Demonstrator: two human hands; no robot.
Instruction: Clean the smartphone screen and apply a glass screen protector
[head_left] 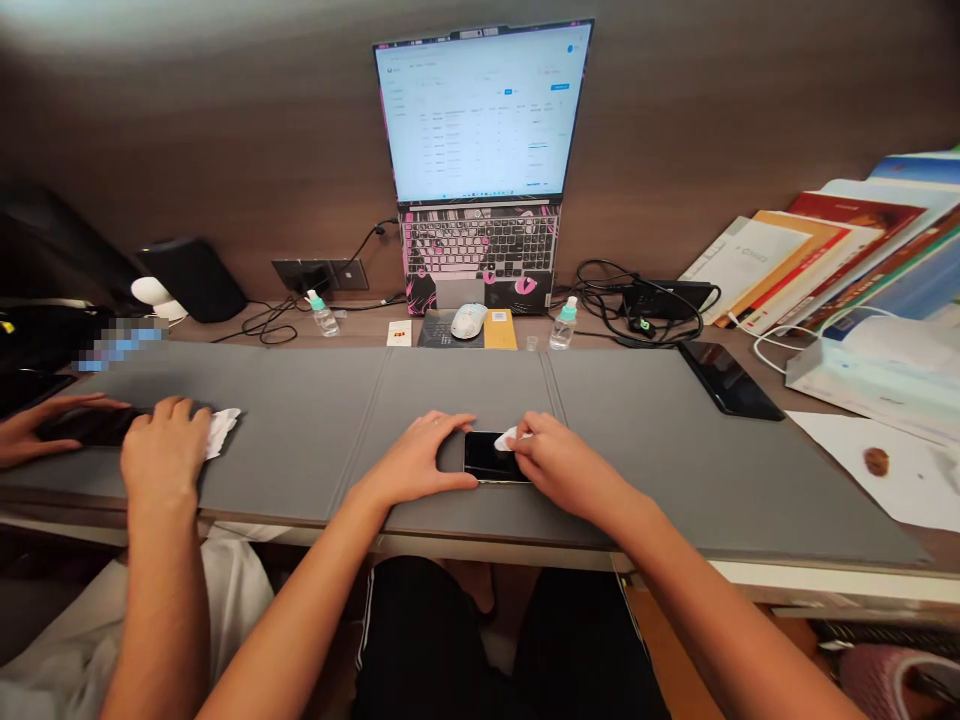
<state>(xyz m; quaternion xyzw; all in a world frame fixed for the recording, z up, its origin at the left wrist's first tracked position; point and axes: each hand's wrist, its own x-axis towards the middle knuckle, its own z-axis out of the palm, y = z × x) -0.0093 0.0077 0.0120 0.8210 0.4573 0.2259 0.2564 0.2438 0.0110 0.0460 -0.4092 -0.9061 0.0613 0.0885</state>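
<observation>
Grey desk mat (675, 480) spans most of the mid-frame. Open laptop (480, 130), top centre, screen lit. Row of leaning books (817, 245), upper right.

Wearer's right hand (559, 462), just right of lower centre: thumb and fingers pinched together on a wad of tissue. Left hand (421, 458), just left of it: thumb and forefinger spread apart around the phone's left end, thumb by the lower corner, forefinger by the upper one. I can't tell whether they press on it.

Far left, a co-worker's hand (166, 450) is on another tissue (222, 432) beside a dark device (101, 427); the co-worker's other hand (41, 430) is at that device's far end.

Black tablet (731, 380), right side, well apart from both hands.

Phone (480, 462) lies flat on the mat at lower centre, dark screen up, long axis running left-right in frame. It sits between the two hands: directly right of the left, directly left of the right. Right fingers cover its right end, so that edge is hidden.

Tissue (507, 440), smallest bit: over the phone's upper edge, right of the visible middle. Right hand has it; left fingertips are clear of it.
</observation>
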